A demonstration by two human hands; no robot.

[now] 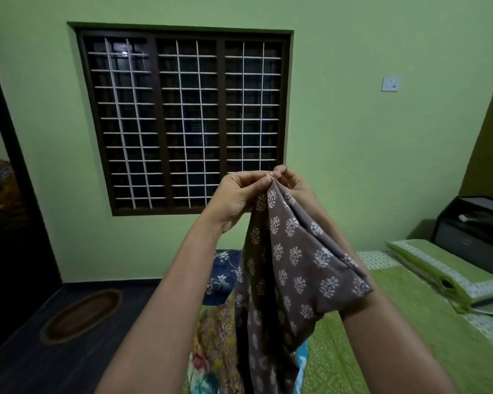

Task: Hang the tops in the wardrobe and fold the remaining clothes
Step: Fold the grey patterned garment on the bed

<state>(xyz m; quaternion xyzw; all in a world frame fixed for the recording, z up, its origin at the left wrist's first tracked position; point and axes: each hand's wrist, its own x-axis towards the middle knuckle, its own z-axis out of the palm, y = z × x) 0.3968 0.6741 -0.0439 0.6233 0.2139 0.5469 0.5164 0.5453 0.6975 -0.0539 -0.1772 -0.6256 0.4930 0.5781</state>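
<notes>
- While you are standing at the bed (387, 331), you are holding a grey-brown printed garment (293, 260) up in front of the window (182, 118), with both arms raised.
- You are pinching the garment's top edge with your left hand (239, 194); its fingers (256, 182) are curling inward and meeting the cloth at its highest point.
- You are gripping the same top edge with your right hand (293, 183), whose fingers (281, 173) are bending over the cloth right beside the left hand's fingertips, so the two hands are almost touching.
- The garment is hanging straight down from that pinch point, between your forearms, and part of it is draping over your right forearm, covering much of it.
- Its white leaf motifs are showing across the whole hanging length, and its lower end is running out of the bottom of the view.
- Behind the hanging cloth, a dark blue flowered cloth (225, 277) and a multicoloured floral cloth (214, 345) are lying on the near end of the bed.
- A green pillow (439, 265) is lying at the far right of the bed, beside a dark cabinet (473, 231).
- An oval mat (83, 314) is lying on the dark floor to the left, well apart from the bed.
- A switch plate (391, 83) is sitting on the green wall to the right of the window.
</notes>
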